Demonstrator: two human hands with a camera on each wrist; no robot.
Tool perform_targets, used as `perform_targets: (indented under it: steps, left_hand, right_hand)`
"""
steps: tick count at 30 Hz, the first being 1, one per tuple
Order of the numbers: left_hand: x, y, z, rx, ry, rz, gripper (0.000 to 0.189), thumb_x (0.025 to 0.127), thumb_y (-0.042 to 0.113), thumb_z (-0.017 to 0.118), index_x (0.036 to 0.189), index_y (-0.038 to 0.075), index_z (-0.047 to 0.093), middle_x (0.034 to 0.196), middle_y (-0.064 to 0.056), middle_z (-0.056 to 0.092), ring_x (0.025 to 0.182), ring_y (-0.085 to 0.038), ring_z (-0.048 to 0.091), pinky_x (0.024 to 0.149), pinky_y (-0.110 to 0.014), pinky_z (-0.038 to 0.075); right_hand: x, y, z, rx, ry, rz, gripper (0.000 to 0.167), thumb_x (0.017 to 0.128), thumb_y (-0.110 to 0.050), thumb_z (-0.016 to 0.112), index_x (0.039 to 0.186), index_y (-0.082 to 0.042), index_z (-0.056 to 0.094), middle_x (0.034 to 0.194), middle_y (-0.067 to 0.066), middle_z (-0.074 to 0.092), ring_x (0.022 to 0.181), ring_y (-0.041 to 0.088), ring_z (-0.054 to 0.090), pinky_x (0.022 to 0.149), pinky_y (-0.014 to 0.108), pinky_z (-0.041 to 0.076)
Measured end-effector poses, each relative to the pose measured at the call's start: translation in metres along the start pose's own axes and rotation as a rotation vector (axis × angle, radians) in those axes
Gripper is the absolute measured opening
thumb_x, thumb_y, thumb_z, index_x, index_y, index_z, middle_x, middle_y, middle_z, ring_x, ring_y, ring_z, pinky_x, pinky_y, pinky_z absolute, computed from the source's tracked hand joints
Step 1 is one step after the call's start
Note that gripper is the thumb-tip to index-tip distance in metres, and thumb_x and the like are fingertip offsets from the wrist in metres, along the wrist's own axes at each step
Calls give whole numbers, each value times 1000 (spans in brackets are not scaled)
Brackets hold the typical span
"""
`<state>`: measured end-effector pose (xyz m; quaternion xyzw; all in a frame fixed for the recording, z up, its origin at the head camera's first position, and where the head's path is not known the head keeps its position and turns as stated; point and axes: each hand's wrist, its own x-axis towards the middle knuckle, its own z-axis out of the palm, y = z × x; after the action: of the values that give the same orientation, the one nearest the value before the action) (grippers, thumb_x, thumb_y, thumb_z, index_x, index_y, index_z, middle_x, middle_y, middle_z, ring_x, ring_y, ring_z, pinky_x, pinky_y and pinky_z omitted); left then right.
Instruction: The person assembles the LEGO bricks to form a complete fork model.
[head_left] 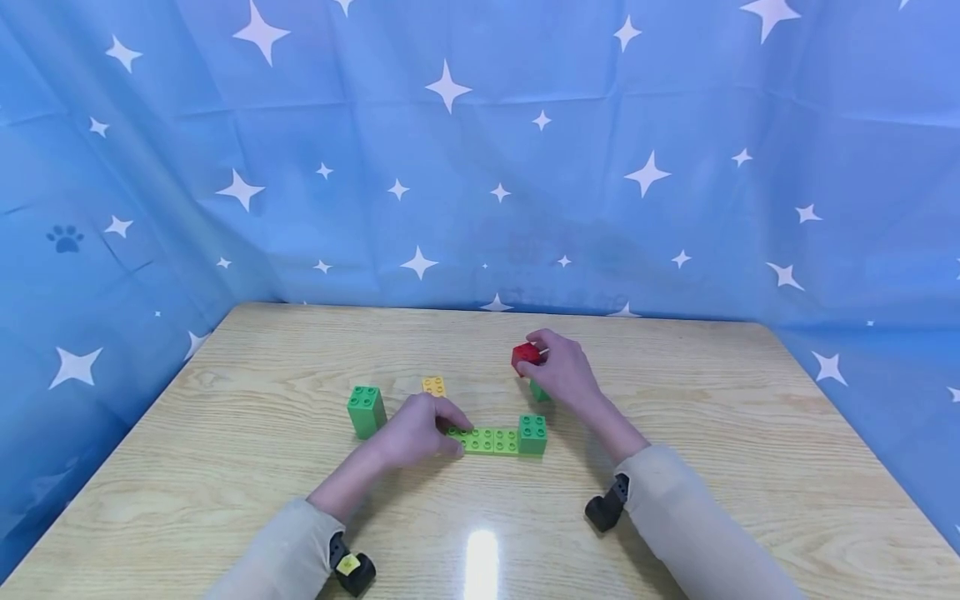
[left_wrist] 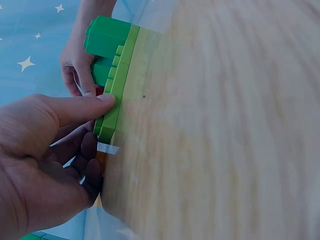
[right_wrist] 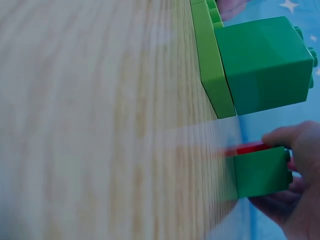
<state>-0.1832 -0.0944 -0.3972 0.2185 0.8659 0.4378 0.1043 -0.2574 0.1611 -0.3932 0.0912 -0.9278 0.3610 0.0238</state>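
A light green building-block plate [head_left: 487,442] lies across the middle of the table, with a green block [head_left: 532,433] standing on its right end. My left hand [head_left: 418,429] pinches the plate's left end, thumb [left_wrist: 107,101] along its near edge. Farther back, my right hand [head_left: 567,372] grips a red block [head_left: 522,357] between thumb and fingers. Just in front of the red block sits another green block [right_wrist: 261,172], partly covered by the hand in the head view.
Left of my left hand a tall green block [head_left: 367,414] stands upright. Behind that hand sits a yellow block [head_left: 433,385], partly hidden. The wooden table [head_left: 225,467] backs onto a blue star-patterned curtain [head_left: 495,142].
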Motion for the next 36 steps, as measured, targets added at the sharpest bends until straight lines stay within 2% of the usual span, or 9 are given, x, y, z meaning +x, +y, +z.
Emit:
perform_targets:
  steps: [9,14,21,26,36]
  left_hand:
    - [0,0,0,0,1,0,23,78,-5,84,99,5,80,94,1,74,84,-11,62,76,-28,53]
    - [0,-1,0,3,1,1,23,78,-4,84,99,6,80,94,1,74,84,-11,62,76,-28,53]
    - [0,0,0,6,0,-1,24,78,-4,84,99,6,80,95,1,74,85,-12,62,77,-28,53]
    - [-1,1,0,6,-4,0,23,78,-4,84,99,6,80,95,1,74,85,-12,62,76,-28,53]
    - [-1,2,-1,9,-11,-8,23,80,-3,83,101,6,80,97,0,74,87,-14,63,78,-30,54]
  right_hand:
    - [-4,-1,-1,-8,28,-57,44,95,-10,67,136,2,60,129,21,65,108,35,65,94,48,55]
    - [-6,-2,-2,59,61,-104,42,95,-8,66,135,3,60,125,20,66,109,36,66,95,49,54]
    - [-13,-7,-6,138,108,-269,36,93,-1,68,128,6,64,117,19,68,101,33,69,90,48,58]
    - [-24,-11,-11,163,129,-340,37,90,4,70,126,6,65,118,19,68,100,33,70,90,51,58]
    - [-53,-21,-15,238,36,-403,35,85,6,73,120,3,67,114,14,70,96,28,71,86,53,59]
